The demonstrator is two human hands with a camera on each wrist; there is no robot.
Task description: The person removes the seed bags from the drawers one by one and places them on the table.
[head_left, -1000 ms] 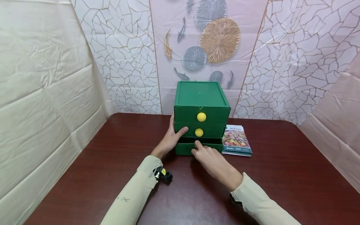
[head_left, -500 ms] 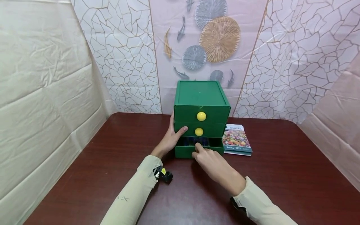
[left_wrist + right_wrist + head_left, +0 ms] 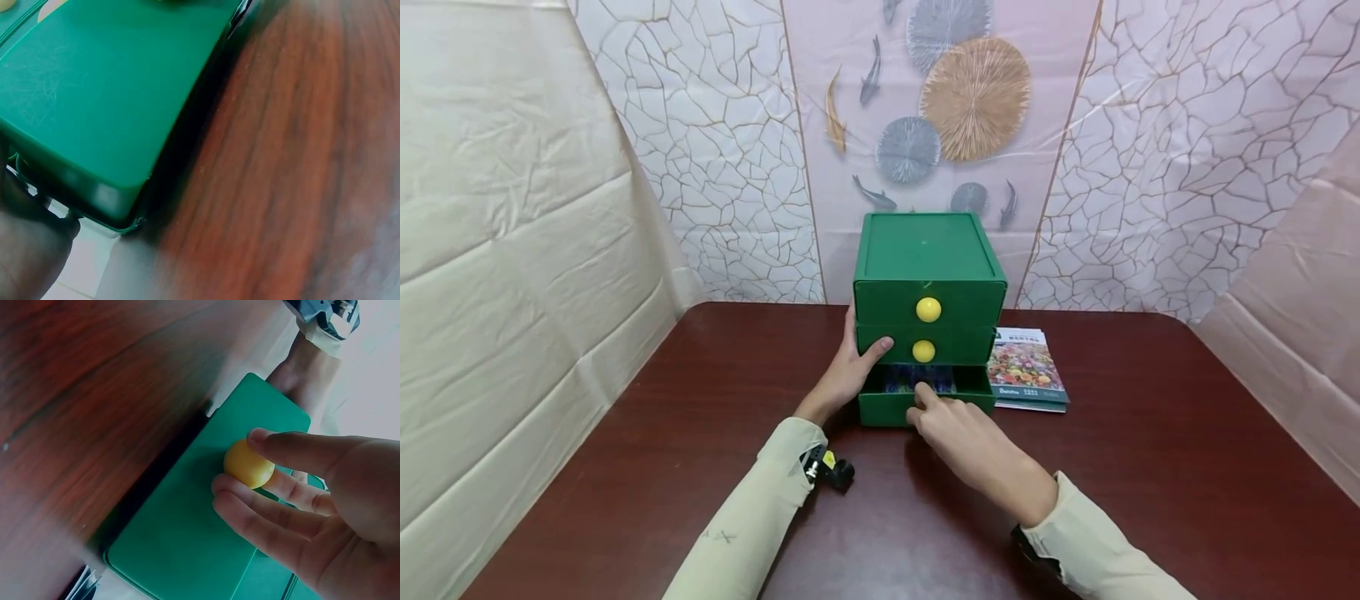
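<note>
A green drawer cabinet (image 3: 928, 246) with yellow knobs stands on the table. Its bottom drawer (image 3: 883, 410) is partly pulled out, while the two upper ones are closed. My right hand (image 3: 966, 437) pinches the bottom drawer's round yellow knob (image 3: 245, 464) between thumb and fingers, as the right wrist view shows. My left hand (image 3: 842, 375) grips the cabinet's left side, its thumb on the front of the middle drawer (image 3: 962, 346) and its other fingers mostly hidden. Inside the open drawer lies something dark with blue-purple patterning (image 3: 942, 379); its kind is unclear.
Several thin booklets or magazines (image 3: 1028, 371) with a flower cover lie stacked right of the cabinet on the dark red wooden table (image 3: 1135, 433). A patterned cloth (image 3: 737, 167) hangs behind, with pale cloth walls at both sides.
The bottom drawer has slid out toward me with my right hand on its knob, and its patterned contents have come into sight. My left hand keeps its place on the cabinet.
</note>
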